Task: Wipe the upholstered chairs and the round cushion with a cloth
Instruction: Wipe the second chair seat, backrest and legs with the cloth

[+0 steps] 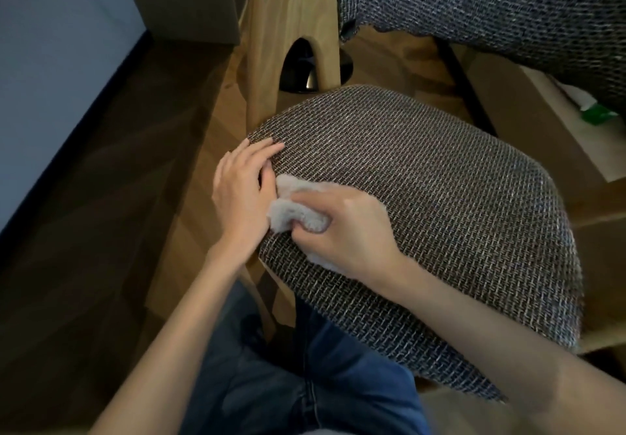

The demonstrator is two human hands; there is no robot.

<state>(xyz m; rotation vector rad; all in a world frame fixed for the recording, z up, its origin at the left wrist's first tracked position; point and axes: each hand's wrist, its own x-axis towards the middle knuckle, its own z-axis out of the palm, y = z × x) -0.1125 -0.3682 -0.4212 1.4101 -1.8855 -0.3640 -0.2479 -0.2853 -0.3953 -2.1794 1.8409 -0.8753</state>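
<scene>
A chair seat (440, 214) covered in grey woven fabric fills the middle of the head view. My right hand (349, 228) grips a bunched light grey cloth (288, 211) and presses it onto the seat near its left edge. My left hand (244, 190) lies on that left edge with fingers straight, touching the fabric just beside the cloth. A second upholstered piece (508, 4) in darker grey weave hangs at the top right. No round cushion can be told apart here.
A light wooden chair leg (291, 38) rises behind the seat, with a black round base (305, 72) on the floor beyond it. Dark wood floor (101, 231) and a pale wall lie to the left. A green-and-white object (592, 109) sits at the right. My jeans show below.
</scene>
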